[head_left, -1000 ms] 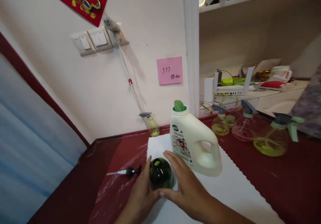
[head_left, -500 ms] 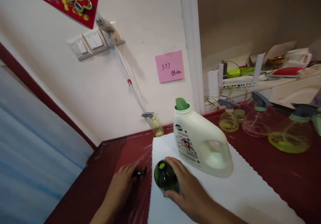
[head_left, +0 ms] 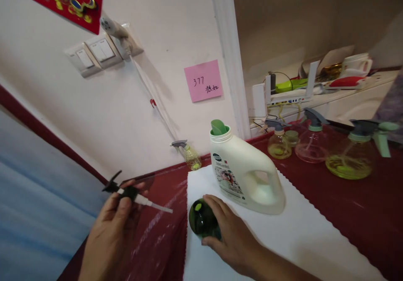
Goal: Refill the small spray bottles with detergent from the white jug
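My right hand (head_left: 231,232) grips a dark green round bottle (head_left: 201,219) that stands on a white cloth (head_left: 299,235); the bottle's mouth is uncapped. My left hand (head_left: 108,226) holds a black pump head (head_left: 126,191) lifted above the table's left end, its white dip tube pointing right toward the bottle. A cream detergent jug (head_left: 245,174) with a handle and a green spout stands just behind the bottle.
The table (head_left: 362,205) has a dark red top. Three spray bottles with yellowish or pink liquid (head_left: 349,159) stand at the back right, a small one (head_left: 190,155) by the wall. A shelf (head_left: 346,96) with clutter lies behind. A pink note (head_left: 203,81) hangs on the wall.
My left hand left the green bottle, reached left to the pump head on the table, and has lifted it. My right hand stays on the bottle.
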A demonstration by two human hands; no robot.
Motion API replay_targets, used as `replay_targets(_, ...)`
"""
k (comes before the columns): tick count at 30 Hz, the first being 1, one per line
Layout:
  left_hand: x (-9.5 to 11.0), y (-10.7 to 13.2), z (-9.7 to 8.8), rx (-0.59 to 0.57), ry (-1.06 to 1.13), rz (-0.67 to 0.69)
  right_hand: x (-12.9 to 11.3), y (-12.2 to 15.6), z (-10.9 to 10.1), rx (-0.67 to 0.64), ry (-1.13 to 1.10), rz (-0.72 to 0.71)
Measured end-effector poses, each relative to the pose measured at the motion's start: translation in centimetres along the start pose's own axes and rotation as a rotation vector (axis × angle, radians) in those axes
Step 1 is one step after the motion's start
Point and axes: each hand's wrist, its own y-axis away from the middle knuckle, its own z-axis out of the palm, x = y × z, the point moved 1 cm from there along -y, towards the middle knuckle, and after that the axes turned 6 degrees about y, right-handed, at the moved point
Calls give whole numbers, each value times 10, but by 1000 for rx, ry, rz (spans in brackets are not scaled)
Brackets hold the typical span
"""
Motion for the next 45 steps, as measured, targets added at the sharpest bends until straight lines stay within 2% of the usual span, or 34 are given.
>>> replay_targets(2,26,12,17,25,261,-47,0,0,1,0,2,2)
replay_targets(5,47,26,44,16,394,-2,0,0,1,1,-7,-8)
replay_targets(8,45,30,64,-26,378,11,1,0,1,12,-20,-12)
replay_targets(11,28,31,74,-82,279,-20,2,1,0,16,-33,-10)
replay_targets(16,-3,41,80,-167,57,-18,1,0,-1,12,-32,-26)
replay_targets(20,-21,52,84,-229,51,-58,-1,0,-3,12,-26,-16)
replay_targets(23,-27,55,84,-242,46,-84,-1,0,-3,15,-25,-16)
replay_targets(27,-23,53,86,-260,60,-71,-1,0,-3,4,-12,-13)
replay_targets(30,-24,54,91,-305,85,-110,-1,-1,-4,4,-9,-17)
replay_targets(35,-40,58,94,-408,76,-147,-2,-1,-5,11,-28,-28)
replay_targets(45,-59,59,90,-322,-2,-134,4,-2,1,45,-19,-50)
